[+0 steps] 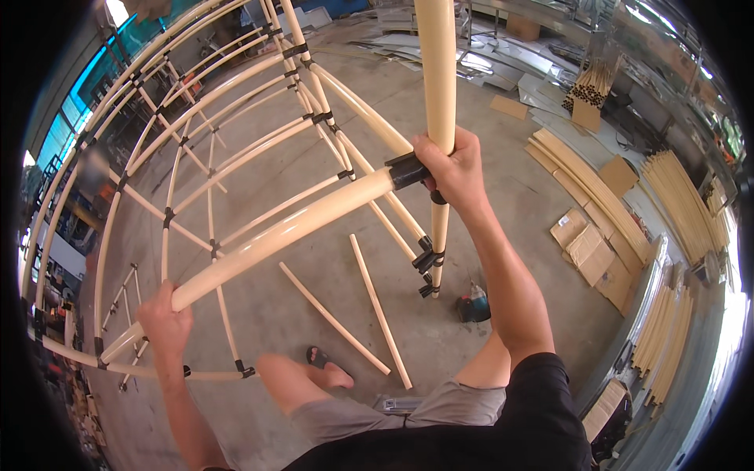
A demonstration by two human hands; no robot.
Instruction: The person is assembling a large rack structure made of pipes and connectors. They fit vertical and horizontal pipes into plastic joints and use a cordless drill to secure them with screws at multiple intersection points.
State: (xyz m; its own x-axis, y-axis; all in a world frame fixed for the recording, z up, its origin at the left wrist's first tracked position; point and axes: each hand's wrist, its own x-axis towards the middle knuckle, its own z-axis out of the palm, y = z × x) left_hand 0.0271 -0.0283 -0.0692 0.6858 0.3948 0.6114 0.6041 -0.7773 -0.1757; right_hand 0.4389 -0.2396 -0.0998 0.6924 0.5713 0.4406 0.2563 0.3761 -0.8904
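A large frame of cream pipes and black joints (169, 213) fills the left and middle of the view. My left hand (165, 318) is closed around the near-left part of a long cream crossbar pipe (290, 231), which slopes up to the right. At its far right end sits a black joint (407, 170), against an upright cream pipe (437, 71). My right hand (455, 169) wraps the upright at this joint, its thumb over the front; the palm side is hidden. Lower on the upright are several more black joints (424, 259).
Two loose pipes (380, 311) lie on the concrete floor before my legs. A teal and black power drill (473, 304) stands right of the upright's foot. Flattened cardboard (587, 243) and stacks of cream pipes (687, 204) lie along the right. Metal sheets (479, 67) cover the far floor.
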